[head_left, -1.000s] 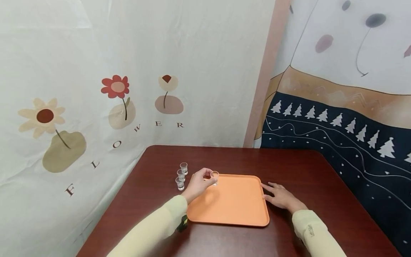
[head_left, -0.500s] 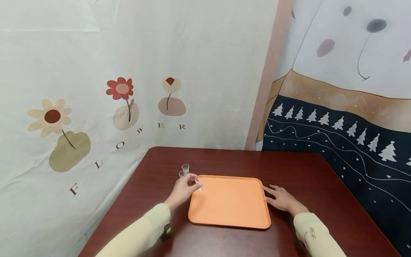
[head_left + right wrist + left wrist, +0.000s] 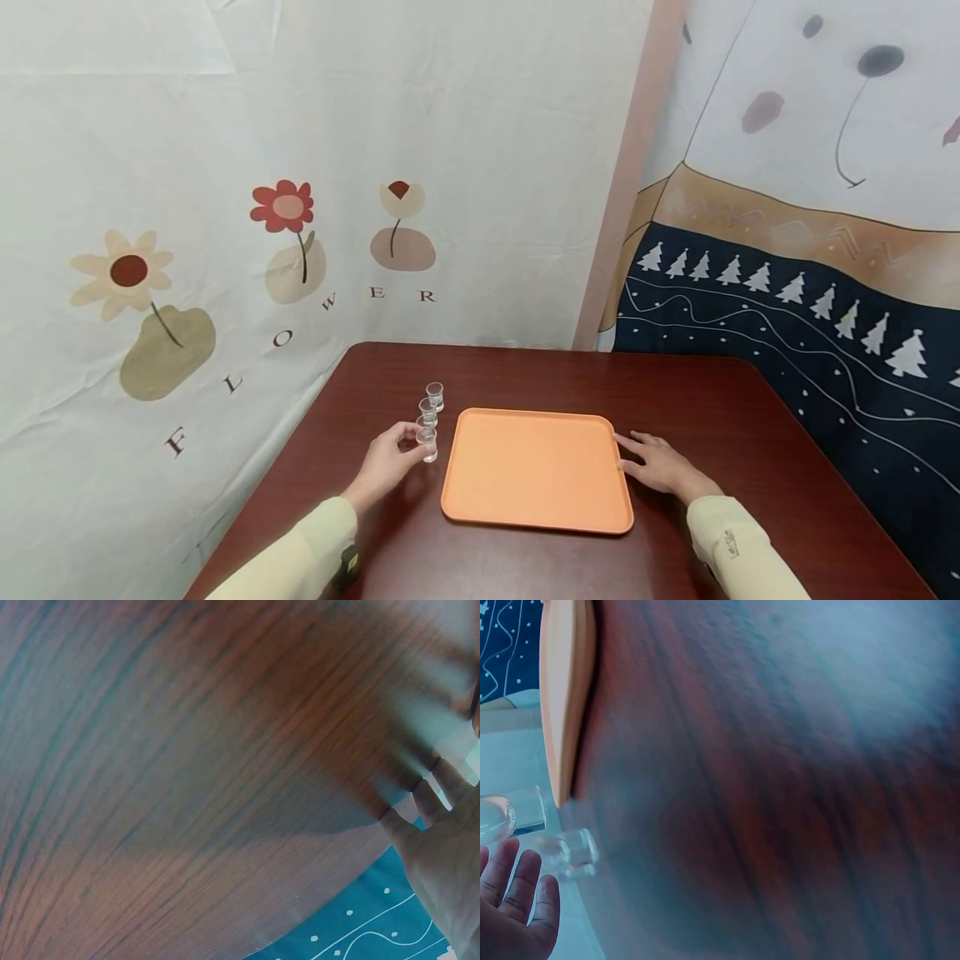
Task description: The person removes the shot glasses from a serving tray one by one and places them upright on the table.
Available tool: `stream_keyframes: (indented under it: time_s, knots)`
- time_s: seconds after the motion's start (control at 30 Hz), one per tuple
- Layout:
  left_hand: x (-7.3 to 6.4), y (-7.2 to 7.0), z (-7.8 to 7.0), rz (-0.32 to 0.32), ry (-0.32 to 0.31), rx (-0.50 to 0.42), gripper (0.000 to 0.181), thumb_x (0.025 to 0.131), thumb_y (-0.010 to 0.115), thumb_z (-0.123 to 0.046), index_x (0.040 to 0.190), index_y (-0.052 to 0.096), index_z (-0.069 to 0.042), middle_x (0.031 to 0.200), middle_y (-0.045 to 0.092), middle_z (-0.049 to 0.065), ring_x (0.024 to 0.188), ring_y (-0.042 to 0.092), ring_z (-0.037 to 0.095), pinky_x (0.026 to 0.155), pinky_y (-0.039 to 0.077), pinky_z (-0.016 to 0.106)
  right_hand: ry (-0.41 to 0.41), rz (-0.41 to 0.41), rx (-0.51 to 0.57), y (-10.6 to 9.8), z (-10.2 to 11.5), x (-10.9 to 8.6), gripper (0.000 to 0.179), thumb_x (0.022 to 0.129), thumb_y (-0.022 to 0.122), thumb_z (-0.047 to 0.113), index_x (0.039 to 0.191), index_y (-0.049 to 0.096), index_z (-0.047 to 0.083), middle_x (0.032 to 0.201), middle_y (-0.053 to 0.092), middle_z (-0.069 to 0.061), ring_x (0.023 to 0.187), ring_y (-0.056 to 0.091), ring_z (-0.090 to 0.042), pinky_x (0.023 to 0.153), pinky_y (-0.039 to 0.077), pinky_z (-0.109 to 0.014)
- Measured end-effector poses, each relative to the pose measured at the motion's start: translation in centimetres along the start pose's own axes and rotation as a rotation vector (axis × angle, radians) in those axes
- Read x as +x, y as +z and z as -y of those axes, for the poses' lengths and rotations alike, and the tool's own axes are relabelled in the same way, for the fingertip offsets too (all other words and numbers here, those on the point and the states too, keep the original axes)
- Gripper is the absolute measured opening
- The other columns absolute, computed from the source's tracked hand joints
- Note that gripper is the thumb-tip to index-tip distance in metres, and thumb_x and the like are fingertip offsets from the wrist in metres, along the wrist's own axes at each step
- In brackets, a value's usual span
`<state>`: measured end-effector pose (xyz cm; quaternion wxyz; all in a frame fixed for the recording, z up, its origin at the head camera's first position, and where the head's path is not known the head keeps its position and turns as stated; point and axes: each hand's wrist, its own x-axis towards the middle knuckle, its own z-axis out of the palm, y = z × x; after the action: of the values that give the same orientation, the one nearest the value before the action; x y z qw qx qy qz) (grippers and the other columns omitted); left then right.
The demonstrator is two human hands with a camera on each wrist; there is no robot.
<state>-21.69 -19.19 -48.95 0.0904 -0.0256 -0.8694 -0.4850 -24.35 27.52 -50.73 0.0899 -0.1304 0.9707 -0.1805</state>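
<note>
My left hand (image 3: 390, 461) pinches a small clear shot glass (image 3: 428, 447) between thumb and fingers, at the near end of a row of similar glasses. Behind it, a second shot glass (image 3: 435, 395) stands farthest back, with others between. In the left wrist view, the left hand's fingers (image 3: 525, 896) show beside a clear glass (image 3: 521, 814). To the right lies an orange rectangular tray (image 3: 538, 471) with nothing on it. My right hand (image 3: 662, 467) rests with spread fingers at the tray's right edge; the right wrist view shows that hand (image 3: 442, 847) low over the wood.
Everything sits on a dark reddish-brown table (image 3: 540, 379) with rounded far corners. A pale curtain (image 3: 495, 167) printed with flowers hangs behind it, and a dark blue cloth with white trees (image 3: 750, 308) hangs at the right.
My left hand has moved left with the shot glass, from over the tray's far left part to the near end of the glass row. The right hand stays at the tray's edge.
</note>
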Motion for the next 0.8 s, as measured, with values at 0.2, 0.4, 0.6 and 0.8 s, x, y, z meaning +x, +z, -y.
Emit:
stream_keyframes:
  time_s: [0.2,0.4,0.6,0.8]
  knots:
    - [-0.2,-0.4,1.0,-0.017,-0.011,0.03,0.03,0.082,0.082,-0.013,0.105,0.066,-0.003,0.096,0.07,0.004,0.09,0.067,0.021,0.082,0.053,0.036,-0.006,0.002,-0.003,0.0,-0.1,-0.1,0.062,0.098,0.058,0.046,0.149,0.046,0.013,0.147,0.039,-0.031,0.134,0.032,-0.055,0.101,0.031,-0.07]
    - [0.0,-0.6,1.7,-0.015,-0.029,0.074,0.03,0.082,0.081,-0.016,0.106,0.066,-0.004,0.096,0.068,0.003,0.089,0.065,0.02,0.081,0.052,0.037,-0.005,-0.002,0.001,-0.1,0.0,-0.1,0.063,0.098,0.058,0.047,0.149,0.046,0.013,0.147,0.038,-0.031,0.135,0.031,-0.055,0.102,0.03,-0.07]
    - [-0.2,-0.4,2.4,0.014,-0.049,0.089,0.03,0.083,0.081,-0.016,0.105,0.066,-0.004,0.095,0.069,0.002,0.09,0.064,0.02,0.081,0.052,0.038,-0.007,0.001,0.004,0.0,-0.1,-0.3,0.061,0.097,0.059,0.045,0.149,0.046,0.014,0.147,0.039,-0.03,0.134,0.033,-0.054,0.1,0.031,-0.071]
    - [-0.2,-0.1,2.6,0.021,-0.046,0.093,0.031,0.083,0.081,-0.018,0.105,0.066,-0.004,0.095,0.07,0.003,0.09,0.065,0.02,0.08,0.052,0.037,0.007,-0.004,0.006,0.1,0.0,-0.2,0.062,0.097,0.059,0.045,0.149,0.046,0.015,0.147,0.039,-0.03,0.135,0.032,-0.053,0.102,0.031,-0.07]
